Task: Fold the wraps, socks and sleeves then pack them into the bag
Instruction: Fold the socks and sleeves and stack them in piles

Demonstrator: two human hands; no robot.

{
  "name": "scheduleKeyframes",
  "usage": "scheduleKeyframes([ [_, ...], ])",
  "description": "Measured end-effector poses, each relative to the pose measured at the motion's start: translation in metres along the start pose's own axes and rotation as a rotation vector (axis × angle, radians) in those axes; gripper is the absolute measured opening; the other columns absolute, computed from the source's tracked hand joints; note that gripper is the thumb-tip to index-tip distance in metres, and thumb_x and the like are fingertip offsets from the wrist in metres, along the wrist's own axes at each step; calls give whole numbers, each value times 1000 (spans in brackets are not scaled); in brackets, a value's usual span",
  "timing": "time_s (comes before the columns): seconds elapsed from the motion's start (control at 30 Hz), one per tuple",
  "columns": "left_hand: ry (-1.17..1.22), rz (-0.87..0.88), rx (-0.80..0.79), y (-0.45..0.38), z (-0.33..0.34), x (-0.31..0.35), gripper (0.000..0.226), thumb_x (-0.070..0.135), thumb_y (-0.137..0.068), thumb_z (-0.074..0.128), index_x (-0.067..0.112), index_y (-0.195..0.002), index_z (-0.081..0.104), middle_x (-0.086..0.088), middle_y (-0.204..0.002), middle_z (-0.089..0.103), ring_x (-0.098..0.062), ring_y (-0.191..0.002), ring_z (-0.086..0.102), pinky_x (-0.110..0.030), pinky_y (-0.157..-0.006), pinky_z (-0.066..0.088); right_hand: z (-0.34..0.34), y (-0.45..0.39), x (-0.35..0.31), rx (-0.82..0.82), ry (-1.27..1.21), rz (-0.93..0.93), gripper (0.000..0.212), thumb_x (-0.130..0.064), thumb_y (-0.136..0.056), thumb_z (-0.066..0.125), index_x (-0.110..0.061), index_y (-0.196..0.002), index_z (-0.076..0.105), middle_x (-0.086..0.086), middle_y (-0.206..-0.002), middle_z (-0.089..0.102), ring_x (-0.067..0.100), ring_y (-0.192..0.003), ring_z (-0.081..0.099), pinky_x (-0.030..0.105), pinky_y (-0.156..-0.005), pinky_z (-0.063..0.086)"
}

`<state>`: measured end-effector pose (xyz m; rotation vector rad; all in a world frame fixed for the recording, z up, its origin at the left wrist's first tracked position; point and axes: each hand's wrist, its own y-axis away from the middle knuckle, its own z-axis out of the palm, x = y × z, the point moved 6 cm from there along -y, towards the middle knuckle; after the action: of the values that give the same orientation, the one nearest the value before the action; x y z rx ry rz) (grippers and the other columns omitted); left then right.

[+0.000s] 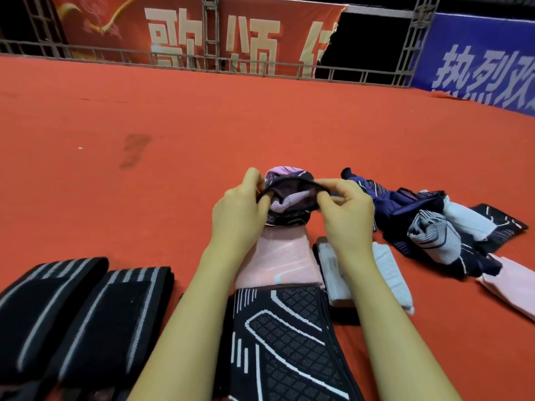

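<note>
Pink-and-black knit: pink sleeve (286, 195) bunched into a ball between both hands, just above the red carpet (144, 117).
Left grip: left hand (240, 206) pinching the black elastic cuff, thumb and fingers curled over the rim on its left side.
Right grip: right hand (347, 209) pinching the same cuff on the right, fingers curled round the band.
Cuff state: stretched wide between the two pinches, opening facing back toward the camera, rolled fabric inside.
Step in hand: judged to be turning the cuff over the rolled bundle to lock it.
Doing it well: keep both pinches level, spread the band evenly, draw it over the roll in one pass, avoid letting loose pink fabric slip out under the rim.
Axis: bundle nearly round now; stretched cuff long axis running left to right, mouth pointing at the wearer.
Below the hands: another pink-and-black sleeve (283, 299) lying flat, long axis running away from the camera, pink end farthest.
Left: two black wraps (81, 308) with grey stripes, folded, side by side.
Right: white socks (388, 273) near the forearm; beyond, unfolded pile (428, 221) of navy, striped and pink pieces.
Bag: not in view.
Progress: judged partway, several pieces still unfolded.
</note>
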<state>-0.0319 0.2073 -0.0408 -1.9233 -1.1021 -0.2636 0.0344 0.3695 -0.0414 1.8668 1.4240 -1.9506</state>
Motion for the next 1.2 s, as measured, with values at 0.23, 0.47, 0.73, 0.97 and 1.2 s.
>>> scheduleKeyframes([
  [0.23,-16,61,-106,5,-21,23,18,11,-88,54,12,-100,39,-10,-83,58,-39,-76,52,-40,-61,39,-17,6,-32,31,100,-41,15,3,-75,64,-12,-74,64,8,-82,60,17,-71,55,21,-70,42],
  [0.47,-337,12,-185,44,-37,50,25,16,-91,48,13,-115,43,-13,-96,63,-39,-88,59,-35,-63,36,-35,48,-54,-117,365,-181,10,4,-75,58,-5,-78,57,10,-85,50,30,-78,51,38,-69,39],
  [0.73,-348,119,-179,90,-80,74,34,-1,-85,42,12,-115,49,-10,-109,45,-35,-77,51,-38,-56,31,-59,79,-89,-124,253,-111,10,-3,-80,59,-9,-84,66,9,-85,65,26,-81,60,37,-75,47],
  [0.97,-363,344,-278,101,-99,99,74,66,-72,44,23,-131,43,5,-122,54,-25,-105,47,-36,-88,33,-73,75,-124,-100,40,9,7,-8,-78,66,-9,-73,71,-5,-61,65,8,-57,55,23,-61,45],
  [1.2,-549,264,-138,77,-117,129,16,12,-92,41,14,-106,49,-6,-110,59,-31,-104,53,-32,-69,23,-70,76,-155,-247,-180,-28,27,3,-87,50,-13,-95,70,1,-95,69,0,-81,60,11,-73,44],
])
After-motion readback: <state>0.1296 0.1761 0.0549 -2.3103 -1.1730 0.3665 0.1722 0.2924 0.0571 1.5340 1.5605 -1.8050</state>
